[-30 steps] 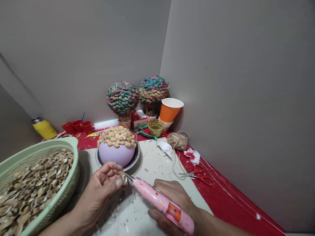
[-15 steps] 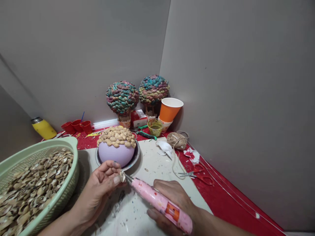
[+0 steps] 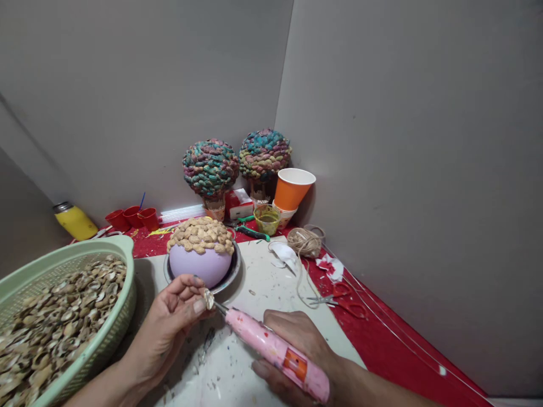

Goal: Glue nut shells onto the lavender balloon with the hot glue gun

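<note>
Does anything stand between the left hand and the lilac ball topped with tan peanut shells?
Nothing visible blocks the left hand from the lilac ball; the round metal bowl's rim curves low around it.

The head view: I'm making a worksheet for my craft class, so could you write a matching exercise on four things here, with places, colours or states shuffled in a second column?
Column one
1. Glue gun
2. Shell piece
3. Lilac ball
4. Scissors

Column two
A. Sits in a metal bowl, its top covered with peanut shells
B. Red and silver, lying at the right
C. Gripped in the right hand
D. Pinched in the left hand

Pairs: 1-C, 2-D, 3-A, 4-B.
</note>
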Motion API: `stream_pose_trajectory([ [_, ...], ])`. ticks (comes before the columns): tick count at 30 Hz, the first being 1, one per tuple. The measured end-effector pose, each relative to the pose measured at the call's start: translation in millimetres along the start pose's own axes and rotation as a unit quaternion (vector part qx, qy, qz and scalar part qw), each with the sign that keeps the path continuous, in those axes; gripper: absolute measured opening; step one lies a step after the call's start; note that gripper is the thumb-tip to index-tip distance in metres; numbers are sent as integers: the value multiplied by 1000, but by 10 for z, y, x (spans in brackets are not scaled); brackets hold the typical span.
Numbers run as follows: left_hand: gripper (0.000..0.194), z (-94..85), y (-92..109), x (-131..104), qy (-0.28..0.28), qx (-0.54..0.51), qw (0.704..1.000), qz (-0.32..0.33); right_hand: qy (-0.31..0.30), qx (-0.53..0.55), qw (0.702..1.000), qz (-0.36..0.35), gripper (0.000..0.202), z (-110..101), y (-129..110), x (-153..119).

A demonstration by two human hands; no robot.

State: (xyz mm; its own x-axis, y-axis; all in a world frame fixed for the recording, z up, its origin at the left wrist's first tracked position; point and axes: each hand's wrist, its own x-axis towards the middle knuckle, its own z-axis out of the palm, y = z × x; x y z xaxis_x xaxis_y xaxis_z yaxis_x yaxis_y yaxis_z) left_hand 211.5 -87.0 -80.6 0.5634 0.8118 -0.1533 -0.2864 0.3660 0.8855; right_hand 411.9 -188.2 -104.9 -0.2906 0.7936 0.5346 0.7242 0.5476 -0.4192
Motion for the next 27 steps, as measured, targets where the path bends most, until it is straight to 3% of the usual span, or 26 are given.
stream_pose_trajectory([
  [27, 24, -46, -57, 36, 12, 31, 999, 12, -18, -16, 1000, -20, 50, -16, -13, 23],
])
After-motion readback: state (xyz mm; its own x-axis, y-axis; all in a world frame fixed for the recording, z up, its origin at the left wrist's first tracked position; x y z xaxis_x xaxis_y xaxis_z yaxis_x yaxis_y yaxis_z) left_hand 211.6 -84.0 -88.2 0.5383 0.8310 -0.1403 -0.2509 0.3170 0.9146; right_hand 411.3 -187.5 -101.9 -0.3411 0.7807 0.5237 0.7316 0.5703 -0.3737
